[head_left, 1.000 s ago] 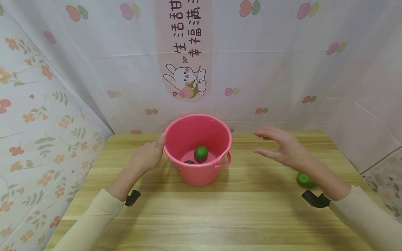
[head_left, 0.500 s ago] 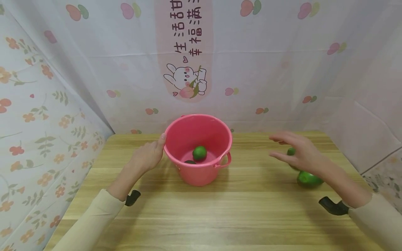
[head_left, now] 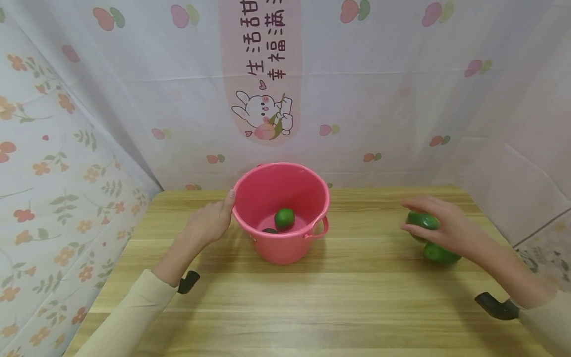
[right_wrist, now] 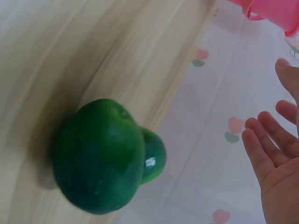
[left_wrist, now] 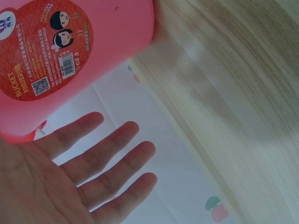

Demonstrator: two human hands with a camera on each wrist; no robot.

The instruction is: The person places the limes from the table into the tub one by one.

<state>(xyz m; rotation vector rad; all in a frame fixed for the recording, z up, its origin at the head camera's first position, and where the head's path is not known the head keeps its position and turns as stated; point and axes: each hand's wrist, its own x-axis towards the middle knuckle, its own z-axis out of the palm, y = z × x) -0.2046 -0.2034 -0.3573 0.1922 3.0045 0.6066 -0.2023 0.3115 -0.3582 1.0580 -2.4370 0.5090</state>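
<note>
Rear fruit (head_left: 422, 220) on desk (head_left: 312, 307), right of bucket (head_left: 283, 249), just beside front fruit (head_left: 439, 254); long axis unclear. Right hand (head_left: 451, 229) nearer, fingers and thumb apart, rear fruit below gap. Left hand (head_left: 206, 224) at bucket's left rim, fingers spread.

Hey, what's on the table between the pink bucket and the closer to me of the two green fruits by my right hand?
Nothing: in the head view, only bare wooden tabletop shows between the pink bucket and the nearer green fruit.
</note>
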